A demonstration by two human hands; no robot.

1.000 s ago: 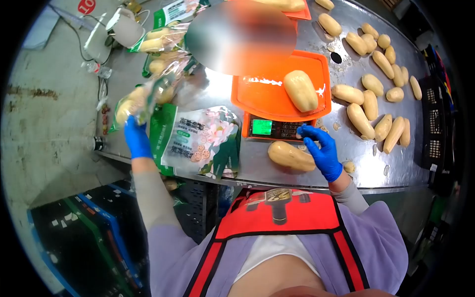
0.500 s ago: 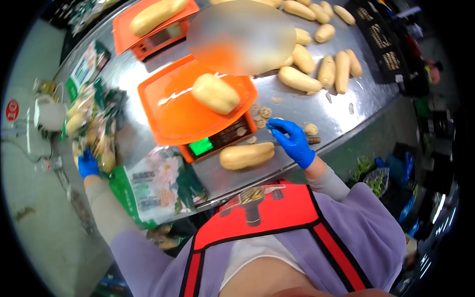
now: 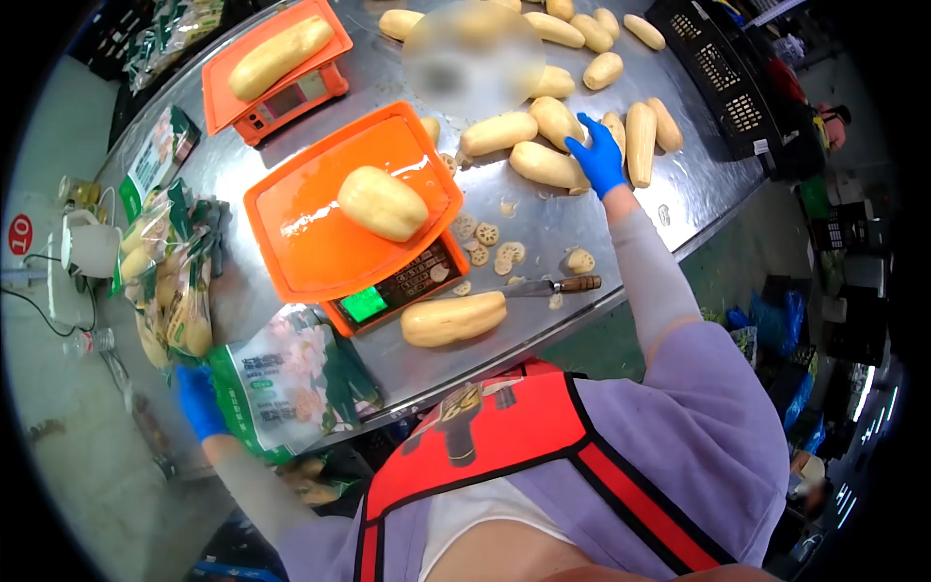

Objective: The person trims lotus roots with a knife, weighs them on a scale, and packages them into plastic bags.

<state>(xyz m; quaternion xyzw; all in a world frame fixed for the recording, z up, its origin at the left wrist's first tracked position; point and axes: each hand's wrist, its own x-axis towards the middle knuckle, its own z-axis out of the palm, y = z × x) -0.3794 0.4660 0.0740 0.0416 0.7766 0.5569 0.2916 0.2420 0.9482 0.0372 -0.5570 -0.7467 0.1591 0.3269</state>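
My right hand (image 3: 597, 160), in a blue glove, is over the loose lotus roots with thumb and fingers apart. Its fingertips are beside a lotus root (image 3: 556, 122), and another lotus root (image 3: 547, 166) lies just below. My left hand (image 3: 199, 400), also gloved, is at the left edge of a green printed bag (image 3: 281, 378), its fingers stretched out and slightly blurred. On the orange scale (image 3: 354, 267) with a lit green display rests a thick lotus root (image 3: 382, 203). Another peeled lotus root (image 3: 454, 319) lies in front of the scale.
A knife (image 3: 577, 284) lies near the front edge beside lotus root slices (image 3: 487, 234). Filled bags (image 3: 179, 276) stand at the left. A second scale (image 3: 291, 102) holds a lotus root (image 3: 281, 58). A black crate (image 3: 713, 73) stands at the right.
My right hand has moved from the slices up to the loose lotus roots. My left hand has left the filled bags and come down beside the printed bag.
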